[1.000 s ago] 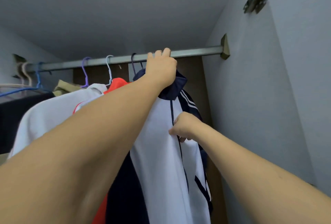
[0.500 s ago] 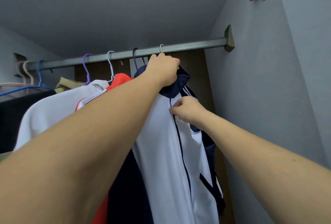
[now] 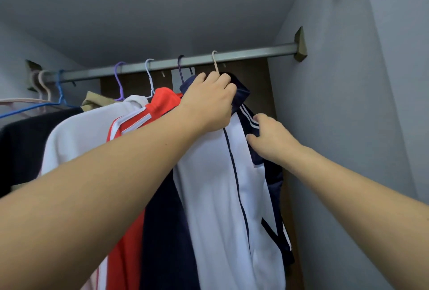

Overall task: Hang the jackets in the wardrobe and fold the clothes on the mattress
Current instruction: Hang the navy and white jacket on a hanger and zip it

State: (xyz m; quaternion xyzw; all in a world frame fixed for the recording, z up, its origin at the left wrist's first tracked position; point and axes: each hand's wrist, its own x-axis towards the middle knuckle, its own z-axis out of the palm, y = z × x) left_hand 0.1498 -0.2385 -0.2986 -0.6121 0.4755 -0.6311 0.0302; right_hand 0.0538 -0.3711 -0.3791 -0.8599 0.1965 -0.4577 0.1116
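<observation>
A white and navy jacket (image 3: 222, 187) hangs from a beige hanger hook (image 3: 215, 61) that sits over the grey wardrobe rail (image 3: 250, 54). My left hand (image 3: 209, 104) grips the jacket's navy collar and the hanger neck just below the rail. My right hand (image 3: 269, 136) touches the jacket's navy striped shoulder with spread fingers, to the right of the zip. The mattress and the clothes on it are out of view.
To the left on the rail hang a red and white jacket (image 3: 144, 122), a white garment (image 3: 86, 134), a dark garment (image 3: 25, 148) and empty pink and blue hangers (image 3: 46, 94). The wardrobe's grey side wall (image 3: 343, 127) stands close on the right.
The hanger hook now sits over the rail. My left hand came down a little from the rail. My right hand moved from the zip to the jacket's right shoulder.
</observation>
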